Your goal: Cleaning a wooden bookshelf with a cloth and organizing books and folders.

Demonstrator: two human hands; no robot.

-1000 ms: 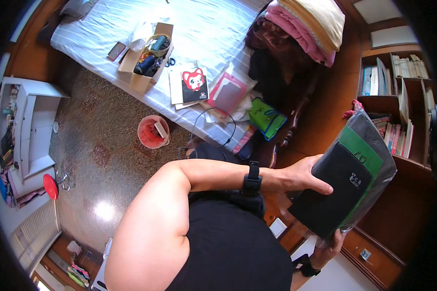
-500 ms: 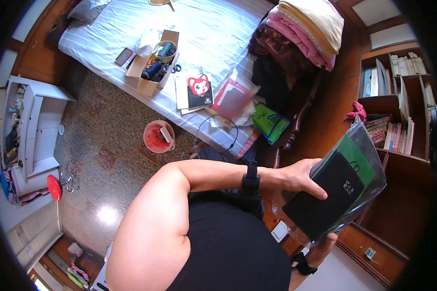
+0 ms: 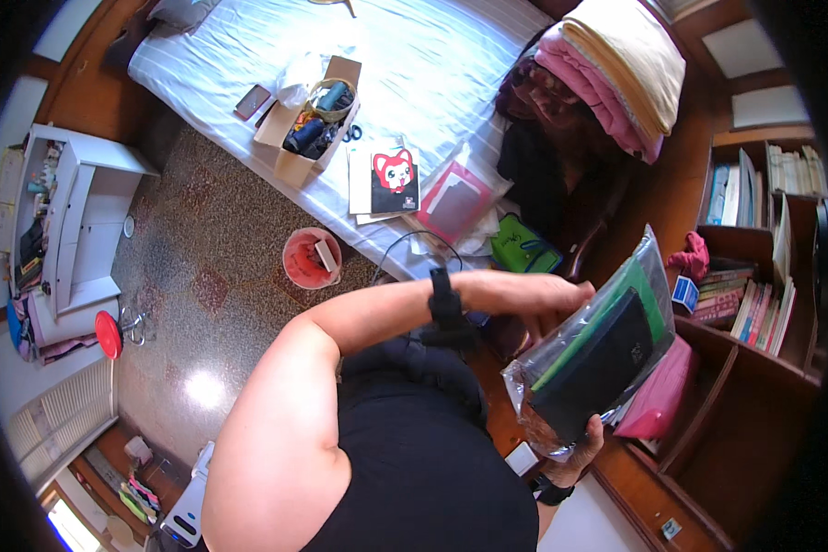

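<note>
A clear plastic bag (image 3: 522,379) is held tilted in front of the shelves. Inside it are a flat black folder-like item (image 3: 598,363) and a green sheet or pouch (image 3: 655,317). My right hand (image 3: 584,449) grips the bag's lower end, thumb on the front and the other fingers behind. At the upper left edge of the bag is my left hand (image 3: 543,294), its fingers curled and partly hidden behind the plastic. Both wrists wear black bands.
Right: a wooden bookcase (image 3: 722,386) with books, a pink folder (image 3: 664,391) and a small blue box (image 3: 684,293). Ahead, the bed (image 3: 414,55) carries folded quilts (image 3: 607,74), a cardboard box (image 3: 294,170) and a green bag (image 3: 523,244). A pink bucket (image 3: 305,276) stands on the floor.
The bag has moved left and tilted more upright, uncovering the pink folder and the blue box. My left hand has shifted from the black item's front to the bag's upper left edge.
</note>
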